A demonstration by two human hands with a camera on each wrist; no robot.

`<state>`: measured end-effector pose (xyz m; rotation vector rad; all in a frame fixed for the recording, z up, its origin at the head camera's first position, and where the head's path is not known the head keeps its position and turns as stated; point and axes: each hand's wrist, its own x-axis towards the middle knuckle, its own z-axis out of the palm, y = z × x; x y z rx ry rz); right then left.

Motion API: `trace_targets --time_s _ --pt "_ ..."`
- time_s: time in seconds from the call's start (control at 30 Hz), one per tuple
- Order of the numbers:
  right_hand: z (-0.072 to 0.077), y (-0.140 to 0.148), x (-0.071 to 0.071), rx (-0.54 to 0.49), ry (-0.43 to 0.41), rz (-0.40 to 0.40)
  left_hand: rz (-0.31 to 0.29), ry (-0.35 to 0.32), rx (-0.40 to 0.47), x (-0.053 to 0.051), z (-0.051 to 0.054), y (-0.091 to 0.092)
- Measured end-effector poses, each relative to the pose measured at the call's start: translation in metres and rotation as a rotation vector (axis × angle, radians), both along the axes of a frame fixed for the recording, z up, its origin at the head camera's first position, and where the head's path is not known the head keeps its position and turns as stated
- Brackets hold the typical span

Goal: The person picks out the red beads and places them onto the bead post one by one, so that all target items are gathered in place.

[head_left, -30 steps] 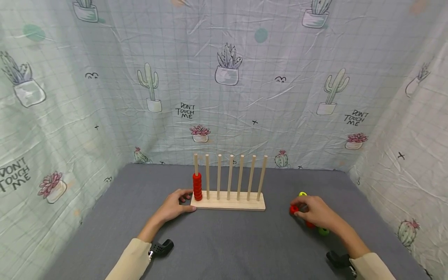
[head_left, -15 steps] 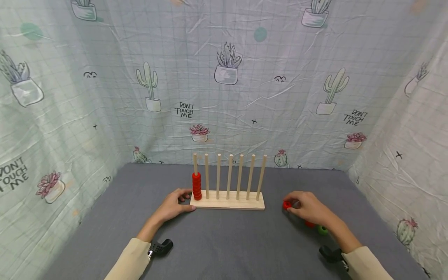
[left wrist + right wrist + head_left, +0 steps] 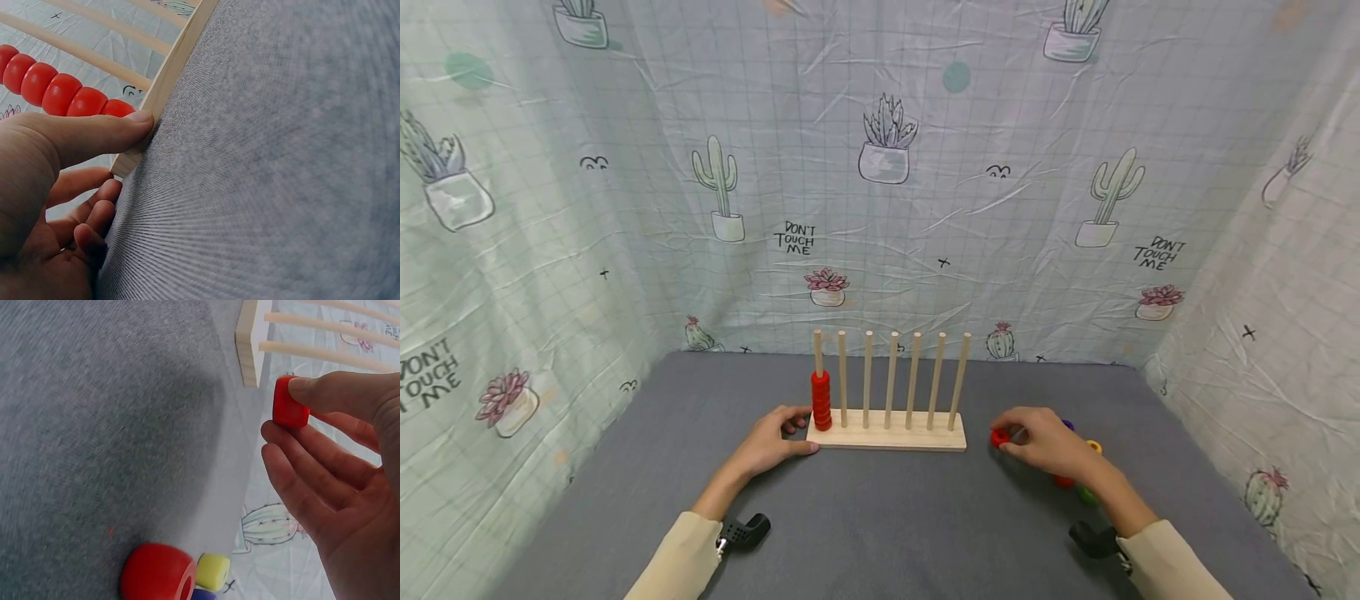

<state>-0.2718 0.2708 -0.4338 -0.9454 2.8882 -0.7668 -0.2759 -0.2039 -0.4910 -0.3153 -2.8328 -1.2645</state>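
Observation:
Between thumb and fingers, my right hand (image 3: 1037, 437) pinches a red bead (image 3: 290, 403), held just above the grey table to the right of a wooden peg rack (image 3: 891, 433). The rack has a row of several upright pegs. Several red beads (image 3: 822, 402) are stacked on its leftmost peg; the other pegs are bare. My left hand (image 3: 771, 443) grips the left end of the rack's base, thumb (image 3: 128, 128) on the front edge and the index finger at the end. The fingers' far contact is partly hidden.
Near my right forearm lie a loose red bead (image 3: 1063, 482), a green bead (image 3: 1087, 497), a yellow bead (image 3: 1094, 447) and a blue bead (image 3: 1068, 425), partly covered by the hand and arm. A patterned cloth (image 3: 887, 225) hangs behind and beside the grey table (image 3: 880, 525).
My right hand has moved left with the red bead, away from the loose beads and closer to the rack. The left hand and the rack have stayed in place.

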Motion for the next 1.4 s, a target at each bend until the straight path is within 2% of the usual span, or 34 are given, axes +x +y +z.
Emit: trace_targets --time_s 0.43,0.73,0.97,1.4 --pt "0.007 -0.018 -0.003 0.003 0.0 0.043 0.017 -0.012 -0.005 0.0 -0.001 0.0" --pt "0.013 -0.033 -0.005 0.004 0.051 0.068 0.013 -0.002 -0.007 0.001 0.001 0.0" --pt "0.014 -0.043 -0.004 -0.03 0.08 0.124 0.005 0.007 -0.01 0.001 0.001 0.0" --pt "0.023 -0.059 -0.005 -0.001 0.04 0.127 0.012 -0.004 -0.009 0.0 0.0 0.0"
